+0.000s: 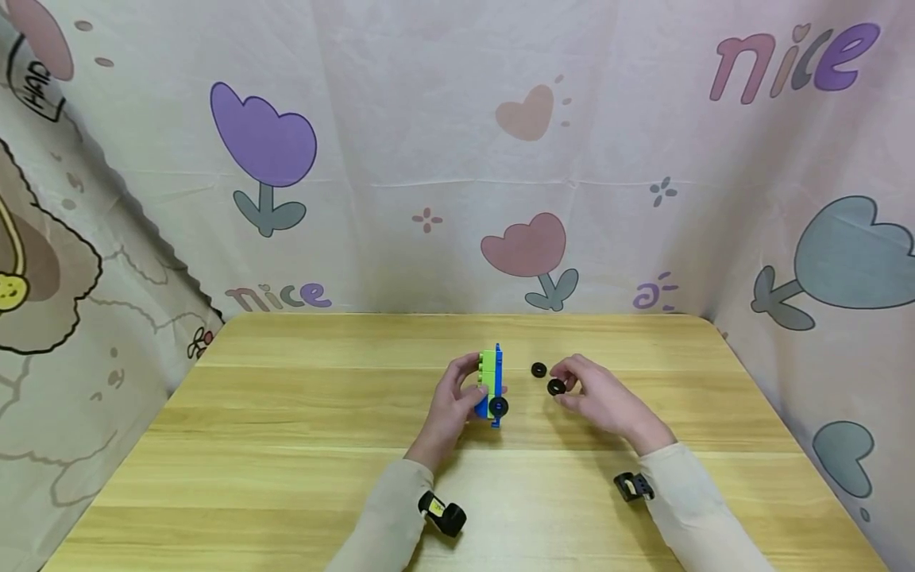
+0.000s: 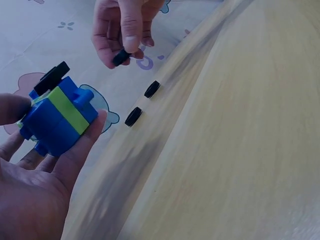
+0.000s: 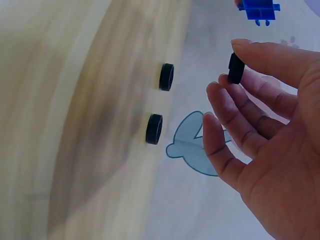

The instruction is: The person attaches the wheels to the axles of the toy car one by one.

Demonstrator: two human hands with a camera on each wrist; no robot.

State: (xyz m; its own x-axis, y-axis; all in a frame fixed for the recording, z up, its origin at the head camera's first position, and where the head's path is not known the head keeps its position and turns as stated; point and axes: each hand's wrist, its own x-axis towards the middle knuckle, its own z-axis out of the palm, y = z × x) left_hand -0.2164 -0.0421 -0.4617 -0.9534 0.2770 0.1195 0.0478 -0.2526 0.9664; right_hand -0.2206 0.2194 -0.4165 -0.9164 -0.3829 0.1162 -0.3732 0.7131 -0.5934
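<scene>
My left hand [image 1: 449,401] grips a toy car of blue and lime green building bricks [image 1: 489,377], held on end. A black wheel [image 1: 498,407] sits on its side near the lower end. Across from it, my right hand [image 1: 596,393] pinches a loose black wheel [image 3: 236,68] between thumb and fingers, apart from the car. Two more loose wheels stand out in the right wrist view, a nearer wheel [image 3: 154,129] and a farther wheel [image 3: 166,77], both on the table beside the right hand. Fingers of the left hand hide part of the car.
The wooden table [image 1: 286,445] extends around both hands, its far edge meeting a patterned cloth backdrop [image 1: 400,119]. Similar cloth hangs along the left and right sides. A black wrist device [image 1: 443,515] is worn on the left sleeve, and another wrist device [image 1: 633,486] on the right.
</scene>
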